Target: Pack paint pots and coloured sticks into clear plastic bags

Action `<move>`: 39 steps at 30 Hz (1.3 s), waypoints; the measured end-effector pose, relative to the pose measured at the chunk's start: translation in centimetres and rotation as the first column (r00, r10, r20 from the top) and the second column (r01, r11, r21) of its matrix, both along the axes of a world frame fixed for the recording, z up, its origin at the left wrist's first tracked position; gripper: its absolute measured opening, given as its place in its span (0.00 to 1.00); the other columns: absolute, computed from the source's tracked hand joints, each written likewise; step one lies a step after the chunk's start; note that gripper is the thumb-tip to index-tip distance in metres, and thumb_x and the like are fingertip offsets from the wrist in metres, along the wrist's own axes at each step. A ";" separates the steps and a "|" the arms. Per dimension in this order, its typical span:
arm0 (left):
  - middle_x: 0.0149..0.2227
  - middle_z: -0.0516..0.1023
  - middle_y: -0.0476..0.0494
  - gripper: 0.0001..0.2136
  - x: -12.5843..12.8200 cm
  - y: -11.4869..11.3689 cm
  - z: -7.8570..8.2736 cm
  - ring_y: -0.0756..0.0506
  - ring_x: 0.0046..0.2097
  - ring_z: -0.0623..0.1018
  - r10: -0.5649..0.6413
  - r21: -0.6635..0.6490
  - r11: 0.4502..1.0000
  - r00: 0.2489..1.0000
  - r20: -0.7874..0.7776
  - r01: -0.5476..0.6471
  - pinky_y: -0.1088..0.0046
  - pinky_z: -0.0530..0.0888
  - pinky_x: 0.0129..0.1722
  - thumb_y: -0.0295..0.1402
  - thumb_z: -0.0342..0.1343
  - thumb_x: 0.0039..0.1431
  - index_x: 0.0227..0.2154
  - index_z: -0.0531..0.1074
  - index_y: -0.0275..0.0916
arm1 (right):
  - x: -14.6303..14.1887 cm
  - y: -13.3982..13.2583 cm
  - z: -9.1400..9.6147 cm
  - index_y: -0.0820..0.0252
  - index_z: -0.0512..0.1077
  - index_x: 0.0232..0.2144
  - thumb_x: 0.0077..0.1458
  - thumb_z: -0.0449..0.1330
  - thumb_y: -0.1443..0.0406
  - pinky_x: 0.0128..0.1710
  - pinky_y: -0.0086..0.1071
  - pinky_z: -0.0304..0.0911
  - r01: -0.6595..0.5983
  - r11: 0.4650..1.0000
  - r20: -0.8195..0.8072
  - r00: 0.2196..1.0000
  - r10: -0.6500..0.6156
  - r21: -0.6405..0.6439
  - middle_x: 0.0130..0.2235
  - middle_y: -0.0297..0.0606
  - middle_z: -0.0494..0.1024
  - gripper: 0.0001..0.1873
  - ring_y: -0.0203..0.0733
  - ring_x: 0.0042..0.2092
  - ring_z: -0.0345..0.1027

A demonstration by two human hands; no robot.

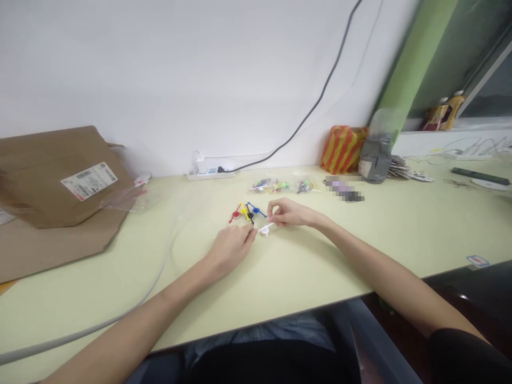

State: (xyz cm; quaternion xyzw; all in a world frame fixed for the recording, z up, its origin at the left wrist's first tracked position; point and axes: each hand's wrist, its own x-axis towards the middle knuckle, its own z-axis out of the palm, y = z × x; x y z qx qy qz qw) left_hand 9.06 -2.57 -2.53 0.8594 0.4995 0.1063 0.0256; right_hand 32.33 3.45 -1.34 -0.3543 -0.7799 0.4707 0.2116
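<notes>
Between my two hands, a small white arrow spinner [264, 231] with a round base is held just over the table [304, 266]. The fingertips of my left hand [232, 246] pinch its left end. My right hand [291, 212] has thumb and forefinger closed on the other end, slightly higher. Just beyond my fingers lie similar arrow spinners: a red one [236, 214], a yellow one [244, 210], a black one [250, 215] and a blue one [256, 210]. They sit close together, some overlapping.
Clear bags of colourful small parts [280, 185] lie behind the hands. A cardboard package [48, 181] stands at left, near a pale cable [158, 277]. A power strip [212, 172] is by the wall. A striped bag [342, 149] and grey bag [376, 157] stand at right.
</notes>
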 end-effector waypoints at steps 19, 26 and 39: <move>0.30 0.78 0.36 0.19 0.7 -0.5 1.4 0.37 0.33 0.79 -0.005 -0.011 1.000 0.950 -0.312 0.002 0.65 0.69 0.32 0.34 0.37 0.72 0.39 0.73 0.36 | -1.6 -0.5 -0.4 0.61 0.69 0.30 0.58 0.59 0.67 0.28 0.26 0.51 0.105 0.973 0.281 0.946 -0.162 0.207 0.24 0.30 0.69 0.04 0.32 0.26 0.58; 0.29 0.77 0.36 0.18 0.6 -0.4 1.1 0.37 0.33 0.79 -0.003 -0.008 1.000 0.946 -0.324 0.001 0.65 0.69 0.32 0.35 0.38 0.72 0.40 0.74 0.36 | -2.2 -0.9 -0.6 0.61 0.70 0.32 0.60 0.56 0.73 0.31 0.27 0.51 0.021 0.905 0.447 0.865 -0.229 0.424 0.32 0.39 0.76 0.06 0.37 0.32 0.64; 0.25 0.73 0.43 0.19 -0.4 0.2 0.3 0.42 0.28 0.75 -0.102 0.011 0.994 0.974 -0.204 0.107 0.68 0.65 0.31 0.38 0.35 0.73 0.35 0.71 0.39 | -0.9 -1.2 0.2 0.60 0.63 0.26 0.65 0.49 0.65 0.30 0.29 0.48 -0.049 0.934 0.330 0.941 -0.076 0.354 0.26 0.32 0.66 0.15 0.34 0.28 0.54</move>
